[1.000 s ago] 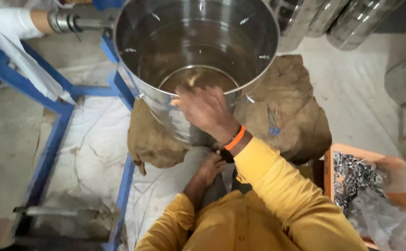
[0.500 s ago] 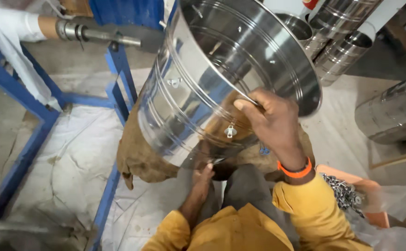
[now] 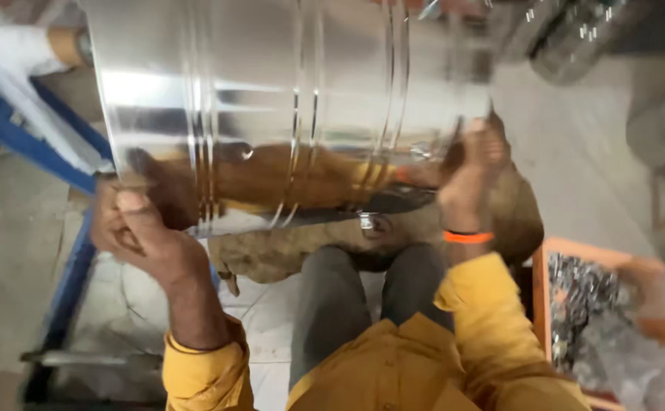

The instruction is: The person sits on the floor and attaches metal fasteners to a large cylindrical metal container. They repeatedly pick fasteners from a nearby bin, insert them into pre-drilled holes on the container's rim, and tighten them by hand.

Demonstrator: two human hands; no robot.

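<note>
Tipped further since half a second ago, the large stainless steel drum [image 3: 287, 114] now lies on its side across the person's lap, above a brown sack [image 3: 294, 251]. Its open mouth, earlier facing up, is turned away. The left hand [image 3: 138, 232] curls its fingers around the drum's left rim, while the right hand [image 3: 473, 171] clasps the right end, near an orange crate [image 3: 545, 289] of metal scraps.
</note>
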